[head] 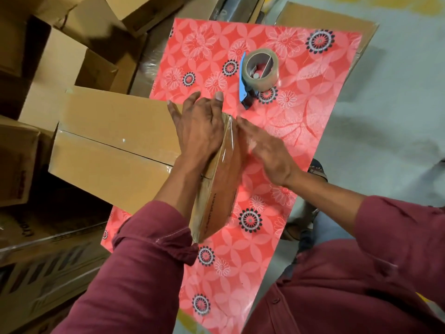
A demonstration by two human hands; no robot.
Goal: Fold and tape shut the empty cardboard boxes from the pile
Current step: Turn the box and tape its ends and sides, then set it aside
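A brown cardboard box [113, 143] stands on the red flowered table [301, 121], overhanging its left edge, its top flaps closed along a dark seam. Clear tape [225, 150] runs over the box's right top edge and down its side. My left hand [197, 126] lies flat on the box top, fingers spread, pressing near that edge. My right hand [267, 153] presses with straight fingers against the taped right side. A tape dispenser [257, 75] with a blue blade guard and a brown tape roll lies on the table beyond the hands.
A pile of empty cardboard boxes [67, 56] fills the left side. More printed cartons [36, 256] sit at the lower left. A flat cardboard sheet [337, 18] shows under the table's far edge. Grey floor [397, 116] lies to the right.
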